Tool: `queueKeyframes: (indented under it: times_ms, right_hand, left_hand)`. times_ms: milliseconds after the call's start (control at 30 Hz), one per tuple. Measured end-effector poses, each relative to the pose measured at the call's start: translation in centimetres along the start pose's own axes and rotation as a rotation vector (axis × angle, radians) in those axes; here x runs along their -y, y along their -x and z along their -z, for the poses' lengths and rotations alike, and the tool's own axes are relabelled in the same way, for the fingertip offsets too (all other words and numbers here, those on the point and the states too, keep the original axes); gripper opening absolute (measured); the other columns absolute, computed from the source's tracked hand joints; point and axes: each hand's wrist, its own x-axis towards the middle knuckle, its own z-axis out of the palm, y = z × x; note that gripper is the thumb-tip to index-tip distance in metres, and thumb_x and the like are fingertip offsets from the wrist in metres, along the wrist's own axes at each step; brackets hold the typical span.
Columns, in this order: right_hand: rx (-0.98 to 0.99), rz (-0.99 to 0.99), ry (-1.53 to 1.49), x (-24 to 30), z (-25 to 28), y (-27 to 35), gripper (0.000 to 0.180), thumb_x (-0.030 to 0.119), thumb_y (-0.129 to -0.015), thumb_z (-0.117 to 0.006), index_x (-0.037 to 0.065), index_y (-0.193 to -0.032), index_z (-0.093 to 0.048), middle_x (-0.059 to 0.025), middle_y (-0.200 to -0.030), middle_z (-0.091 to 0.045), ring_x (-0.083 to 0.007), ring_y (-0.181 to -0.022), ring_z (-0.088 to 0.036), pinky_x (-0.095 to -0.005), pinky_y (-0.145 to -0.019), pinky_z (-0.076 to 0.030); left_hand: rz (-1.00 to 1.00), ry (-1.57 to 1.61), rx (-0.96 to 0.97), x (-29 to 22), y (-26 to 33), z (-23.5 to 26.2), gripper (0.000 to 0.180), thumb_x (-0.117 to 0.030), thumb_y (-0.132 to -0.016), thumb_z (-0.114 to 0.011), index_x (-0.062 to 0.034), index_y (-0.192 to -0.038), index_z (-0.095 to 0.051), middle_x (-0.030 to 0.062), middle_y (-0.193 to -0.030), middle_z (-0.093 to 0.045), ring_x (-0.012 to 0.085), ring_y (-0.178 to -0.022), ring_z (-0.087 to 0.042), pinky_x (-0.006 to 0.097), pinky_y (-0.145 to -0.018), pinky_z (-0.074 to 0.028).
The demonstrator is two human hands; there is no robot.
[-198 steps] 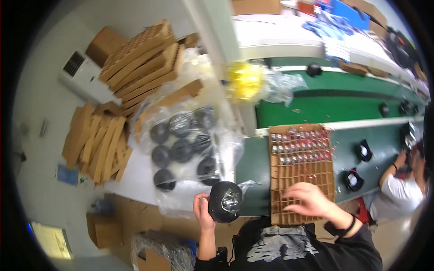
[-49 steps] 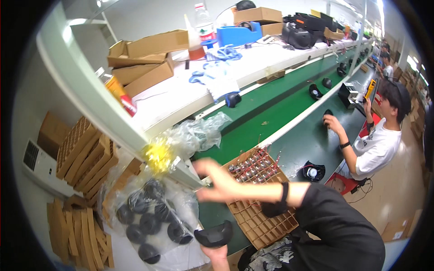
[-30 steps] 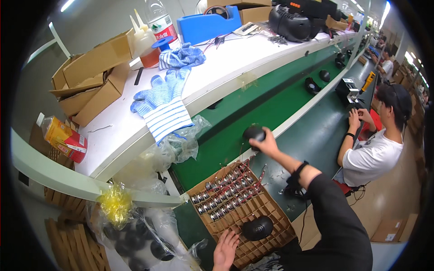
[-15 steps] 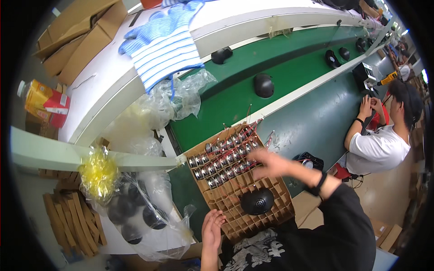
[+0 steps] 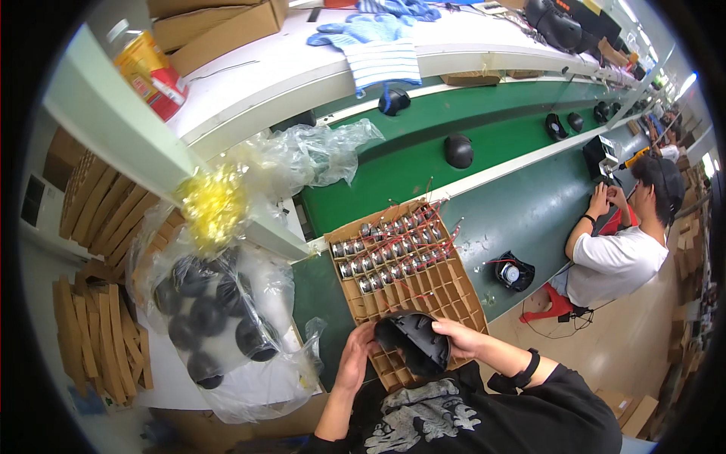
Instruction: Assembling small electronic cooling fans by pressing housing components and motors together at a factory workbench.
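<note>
Resting over the near end of the cardboard divider tray (image 5: 446, 291), a black dome-shaped shell (image 5: 414, 342) sits between both hands, its hollow side turned up toward the camera and its dark, ribbed inner wall visible. The left hand (image 5: 355, 356) has its fingers curled against the shell's left rim, and the right hand (image 5: 460, 339) wraps the right rim with fingers bent around the edge, so the shell is gripped from 2 sides. A dark band circles the right wrist.

The tray's near cells under the shell are unfilled, while the far rows hold small metal cylinders with red wires (image 5: 393, 242). Just left of the tray runs a strip of green bench, then a clear plastic bag (image 5: 219, 318) of more black domes crowding that side. To the right, the bench lies bare out to a round black part with wires (image 5: 514, 272) near its edge. Beyond the tray's far edge, a white rail bounds the green conveyor belt (image 5: 401, 163), where another black dome (image 5: 458, 150) sits well apart. A seated person in a white shirt (image 5: 616, 261) works further along the bench on the right.
</note>
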Motion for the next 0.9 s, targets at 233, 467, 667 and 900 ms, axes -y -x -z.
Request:
queueKeyframes:
  times_ms: [233,467,667,900]
  right_hand:
    - [0.493,-0.188,-0.66,-4.2,-5.6,-3.6,0.074,0.063,-0.092,-0.025,0.012,-0.146,-0.022,-0.0199,-0.142,-0.037,-0.0363,-0.125,-0.044,-0.0487,-0.104,-0.037]
    - [0.007,-0.056,-0.044,-6.1,-6.8,-4.8,0.067,0.052,-0.095,-0.038,0.008,-0.144,-0.026,-0.017,-0.142,-0.038,-0.0284,-0.128,-0.042,-0.0459,-0.107,-0.034]
    - [-0.014,-0.331,-0.29,-6.6,-7.9,-6.6,0.073,0.06,-0.093,-0.031,0.007,-0.143,-0.027,-0.0193,-0.133,-0.048,-0.0309,-0.118,-0.052,-0.0472,-0.099,-0.044]
    - [0.122,-0.296,-0.387,-5.7,-6.8,-7.2,0.073,0.058,-0.093,-0.035,0.004,-0.142,-0.026,-0.0159,-0.134,-0.046,-0.0252,-0.122,-0.049,-0.0475,-0.1,-0.043]
  left_hand:
    - [0.004,0.348,0.335,-2.8,1.6,-1.3,0.124,-0.065,-0.054,-0.077,-0.01,-0.147,-0.016,0.0206,-0.149,-0.023,0.0334,-0.136,-0.028,0.046,-0.112,-0.026]
    - [0.106,0.742,0.224,4.0,5.8,7.5,0.115,-0.067,-0.059,-0.072,-0.0076,-0.145,-0.022,0.0131,-0.142,-0.036,0.0231,-0.125,-0.042,0.038,-0.103,-0.038]
    - [-0.087,0.355,0.127,-1.9,5.4,2.5,0.102,-0.052,-0.063,-0.08,-0.003,-0.139,-0.032,0.0121,-0.135,-0.045,0.0241,-0.122,-0.048,0.039,-0.102,-0.041]
    - [-0.166,0.119,-0.02,-2.2,6.4,3.6,0.127,-0.035,-0.049,-0.091,-0.0102,-0.147,-0.013,0.0118,-0.147,-0.029,0.0282,-0.133,-0.034,0.045,-0.109,-0.032]
